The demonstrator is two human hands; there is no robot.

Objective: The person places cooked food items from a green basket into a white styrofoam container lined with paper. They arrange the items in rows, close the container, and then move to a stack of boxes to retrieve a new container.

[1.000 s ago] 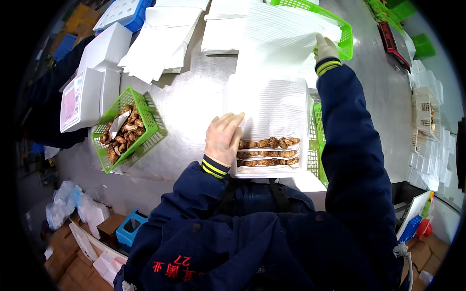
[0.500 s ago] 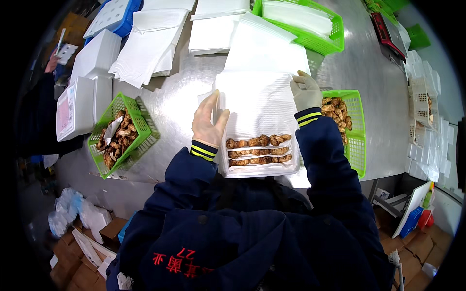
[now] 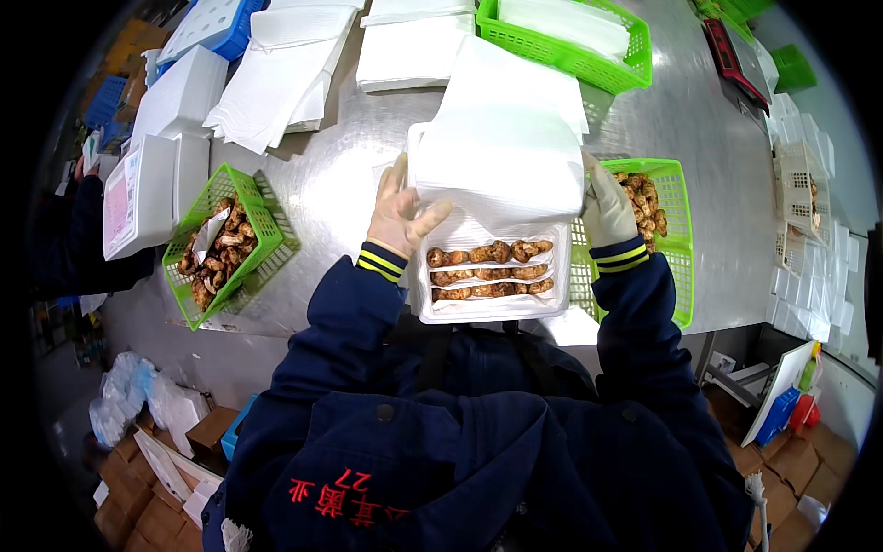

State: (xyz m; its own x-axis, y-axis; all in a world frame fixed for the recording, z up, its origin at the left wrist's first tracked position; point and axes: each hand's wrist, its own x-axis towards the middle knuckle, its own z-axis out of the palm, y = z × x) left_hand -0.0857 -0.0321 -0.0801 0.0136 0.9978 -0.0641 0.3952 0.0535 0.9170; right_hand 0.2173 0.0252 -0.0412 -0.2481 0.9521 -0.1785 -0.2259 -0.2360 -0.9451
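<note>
In front of me a white foam tray (image 3: 421, 285) holds brown mushrooms (image 3: 492, 273) in three rows at its near end, with white liner between them. A white absorbent sheet (image 3: 501, 170) bows upward over the tray's far part. My gloved left hand (image 3: 400, 213) lies along the tray's left rim, fingers stretched and thumb spread over the sheet's near left corner. At the right side my gloved right hand (image 3: 607, 204) has its fingers bent around the sheet's edge; its thumb is hidden.
Green baskets of mushrooms stand left (image 3: 225, 248) and right (image 3: 676, 230). Stacked white sheets (image 3: 285, 74) and a green basket of sheets (image 3: 635, 69) lie at the back. White foam boxes (image 3: 152, 193) stand left, a red scale (image 3: 736, 60) far right. Another person's sleeve (image 3: 87, 212) shows far left.
The sheet has come up off the tray's bottom, and its near edge now arches above the mushrooms. My right hand has moved nearer and outward; the left thumb has swung over the sheet.
</note>
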